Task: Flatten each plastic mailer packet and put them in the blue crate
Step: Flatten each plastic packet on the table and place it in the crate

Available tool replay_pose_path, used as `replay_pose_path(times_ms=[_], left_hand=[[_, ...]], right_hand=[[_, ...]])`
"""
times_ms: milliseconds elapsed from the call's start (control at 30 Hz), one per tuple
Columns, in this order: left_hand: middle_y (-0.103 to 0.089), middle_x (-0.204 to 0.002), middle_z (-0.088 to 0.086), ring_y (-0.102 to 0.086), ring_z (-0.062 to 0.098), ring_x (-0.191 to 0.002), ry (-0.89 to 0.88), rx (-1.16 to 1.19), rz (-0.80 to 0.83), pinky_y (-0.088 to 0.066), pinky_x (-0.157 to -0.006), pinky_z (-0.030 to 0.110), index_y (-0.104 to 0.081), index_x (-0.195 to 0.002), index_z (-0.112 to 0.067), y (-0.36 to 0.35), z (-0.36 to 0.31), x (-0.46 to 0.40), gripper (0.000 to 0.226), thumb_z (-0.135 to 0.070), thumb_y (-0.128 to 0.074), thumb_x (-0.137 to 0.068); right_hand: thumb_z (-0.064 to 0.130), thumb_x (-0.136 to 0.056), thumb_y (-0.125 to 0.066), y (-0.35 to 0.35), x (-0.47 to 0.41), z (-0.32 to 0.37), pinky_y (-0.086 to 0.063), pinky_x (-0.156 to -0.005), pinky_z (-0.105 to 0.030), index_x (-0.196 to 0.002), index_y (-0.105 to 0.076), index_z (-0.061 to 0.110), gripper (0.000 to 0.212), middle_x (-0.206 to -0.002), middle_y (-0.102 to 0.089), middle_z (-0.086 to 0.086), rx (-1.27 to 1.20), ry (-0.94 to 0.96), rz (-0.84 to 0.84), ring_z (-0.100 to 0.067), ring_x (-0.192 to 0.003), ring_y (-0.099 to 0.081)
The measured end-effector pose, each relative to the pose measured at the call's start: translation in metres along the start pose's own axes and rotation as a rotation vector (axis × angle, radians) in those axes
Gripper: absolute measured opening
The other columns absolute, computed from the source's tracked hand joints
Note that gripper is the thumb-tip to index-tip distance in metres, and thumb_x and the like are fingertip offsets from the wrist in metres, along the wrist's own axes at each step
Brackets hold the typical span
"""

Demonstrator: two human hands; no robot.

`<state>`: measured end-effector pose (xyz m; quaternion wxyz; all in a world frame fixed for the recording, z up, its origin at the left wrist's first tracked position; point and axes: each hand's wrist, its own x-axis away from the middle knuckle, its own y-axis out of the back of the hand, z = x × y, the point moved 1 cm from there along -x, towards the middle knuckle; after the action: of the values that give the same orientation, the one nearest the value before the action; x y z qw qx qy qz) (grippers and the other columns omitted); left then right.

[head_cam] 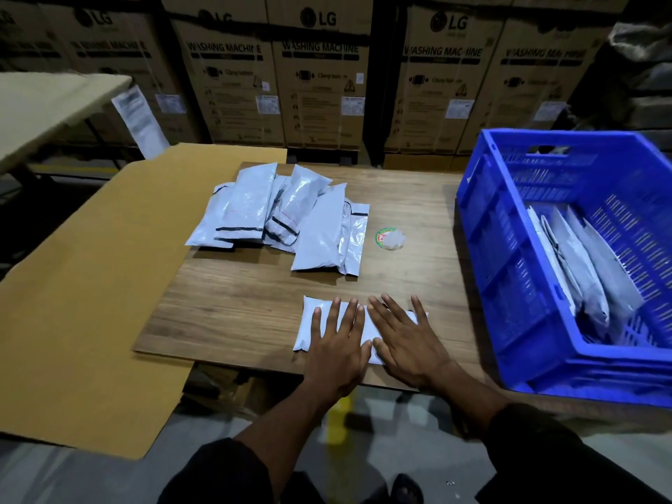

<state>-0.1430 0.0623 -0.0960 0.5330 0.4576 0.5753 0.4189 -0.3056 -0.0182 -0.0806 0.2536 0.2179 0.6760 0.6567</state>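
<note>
A white plastic mailer packet (309, 327) lies flat near the front edge of the wooden table (236, 303). My left hand (336, 349) presses on its middle with straight spread fingers. Beside it, my right hand (405, 338) presses the packet's right part, fingers straight too. Farther back on the table sits a loose pile of several white mailer packets (283, 212). The blue crate (509, 285) stands at the right, with several packets (585, 271) leaning inside it.
A round sticker with a crumpled clear scrap (390, 239) lies mid-table. A large brown cardboard sheet (91, 285) covers the left side and overhangs the edge. Stacked washing-machine cartons (320, 85) form a wall behind. A beige table (40, 103) stands at far left.
</note>
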Motion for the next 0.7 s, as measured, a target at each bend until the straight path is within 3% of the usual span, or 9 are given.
replay_pose_path(times_ms=[400, 700], left_hand=[[-0.041, -0.157, 0.008, -0.032, 0.035, -0.148, 0.022, 0.068, -0.041, -0.03, -0.113, 0.062, -0.045, -0.151, -0.011, -0.011, 0.004, 0.003, 0.058, -0.046, -0.033, -0.105], [-0.038, -0.16, 0.008, -0.033, 0.04, -0.146, 0.05, 0.144, 0.028, -0.033, -0.113, 0.057, -0.044, -0.152, -0.031, -0.014, 0.018, 0.004, 0.061, -0.063, -0.034, -0.1]], right_hand=[[0.044, -0.099, -0.03, 0.001, -0.002, 0.001, -0.008, -0.118, -0.064, -0.156, -0.027, 0.015, 0.064, -0.165, -0.02, 0.0, 0.005, 0.009, -0.004, -0.018, -0.153, -0.013], [0.044, -0.1, -0.028, 0.002, -0.001, 0.002, -0.006, -0.117, -0.062, -0.156, -0.027, 0.015, 0.063, -0.164, -0.022, 0.001, 0.012, 0.0, 0.032, -0.019, -0.152, -0.014]])
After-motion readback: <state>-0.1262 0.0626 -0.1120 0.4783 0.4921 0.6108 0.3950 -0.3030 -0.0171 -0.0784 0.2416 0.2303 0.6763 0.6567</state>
